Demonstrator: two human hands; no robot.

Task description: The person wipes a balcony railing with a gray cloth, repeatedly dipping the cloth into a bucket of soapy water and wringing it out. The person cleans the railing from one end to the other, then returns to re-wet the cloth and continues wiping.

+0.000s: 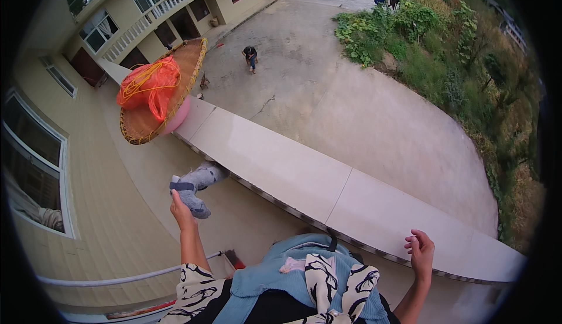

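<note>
My left hand is closed on grey socks with a dark band and dark spots. They are held out left of my body, between the house wall and the parapet. Part of the socks reaches to the parapet's inner edge. On the other side my right hand hovers over the pale parapet top, its fingers loosely curled and nothing in them. A light blue corduroy garment covers my front, with a patterned bow on it.
A round woven tray rests on a pink basin on the parapet, holding a red plastic bag with yellow cord. A metal rail runs at lower left. A person is bent over in the concrete courtyard below.
</note>
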